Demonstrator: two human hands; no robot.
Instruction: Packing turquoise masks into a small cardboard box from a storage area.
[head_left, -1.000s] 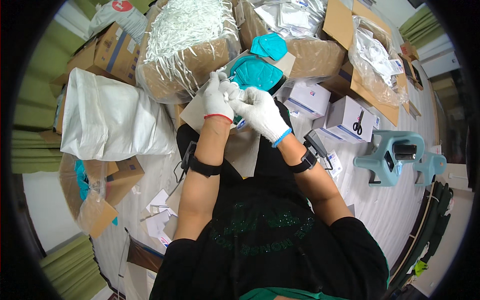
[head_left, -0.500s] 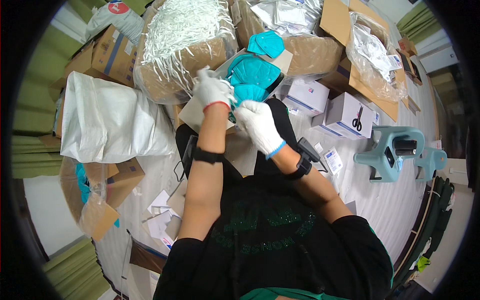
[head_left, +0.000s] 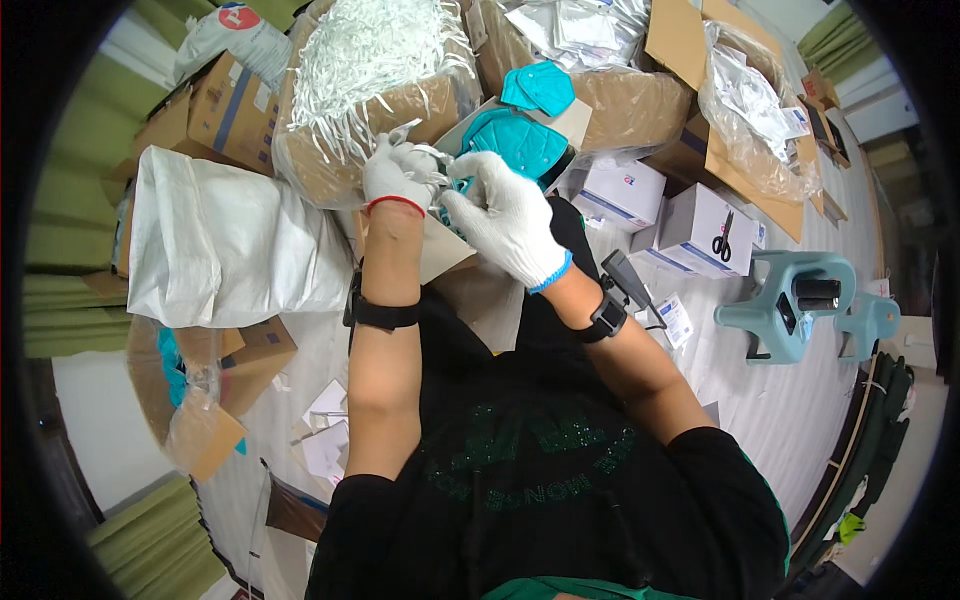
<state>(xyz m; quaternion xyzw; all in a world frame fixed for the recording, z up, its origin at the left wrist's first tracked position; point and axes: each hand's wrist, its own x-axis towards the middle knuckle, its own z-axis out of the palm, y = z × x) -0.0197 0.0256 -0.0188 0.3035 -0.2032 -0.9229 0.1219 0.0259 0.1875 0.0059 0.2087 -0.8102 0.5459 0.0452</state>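
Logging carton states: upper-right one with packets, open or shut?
Open: the carton has its flaps spread outward, and packets show in its clear liner.

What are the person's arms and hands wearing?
The left hand wears a white knitted glove with a red edge. The right hand wears a white knitted glove with a blue edge. Each forearm has a black strap and a dark gadget. The black cloth sleeves are short.
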